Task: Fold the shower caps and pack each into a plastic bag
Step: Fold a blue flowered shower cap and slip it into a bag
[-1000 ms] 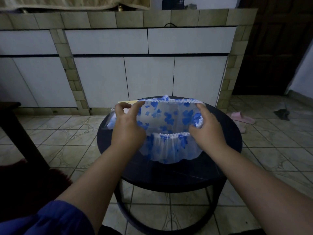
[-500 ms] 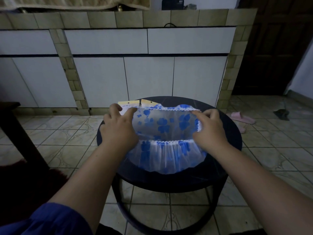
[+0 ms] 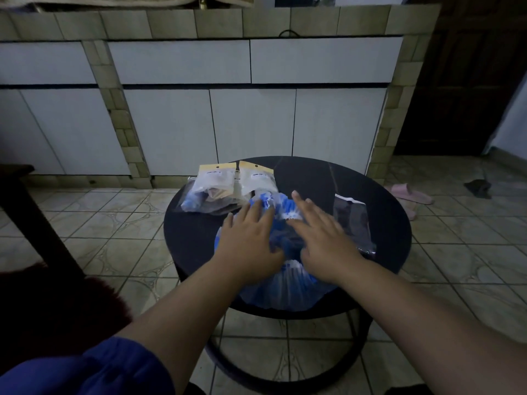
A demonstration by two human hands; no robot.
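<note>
Home kitchen, tiled counter [image 3: 199, 21], white cabinets [image 3: 251, 124], slipper [image 3: 410, 193]

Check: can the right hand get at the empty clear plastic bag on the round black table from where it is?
Probably yes. The right hand presses flat on the blue-and-white shower cap, and the empty clear plastic bag lies just to its right on the round black table, with nothing between them.

Round table [image 3: 194, 240]: cap [image 3: 288, 292], bags [image 3: 228, 186].
</note>
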